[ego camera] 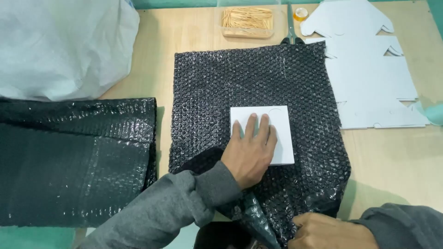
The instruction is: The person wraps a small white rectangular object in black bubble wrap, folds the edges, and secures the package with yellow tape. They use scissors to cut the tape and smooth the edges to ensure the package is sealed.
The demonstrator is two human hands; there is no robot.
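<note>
A sheet of black bubble wrap (249, 83) lies spread on the wooden table. A small white square box (279, 124) rests on it near its middle. My left hand (251, 154) lies flat on the box, fingers together and stretched out, pressing it down. My right hand (323, 230) is at the bottom edge of the view, fingers closed on the near corner of the bubble wrap, which is lifted and crumpled there. Both arms wear grey sleeves.
A pile of black bubble wrap (74, 161) lies at the left, with a large white bag (60, 46) behind it. Flat white die-cut cardboard blanks (369, 78) lie at the right. A clear tray of wooden sticks (247, 20) and a tape roll (300, 14) stand at the back.
</note>
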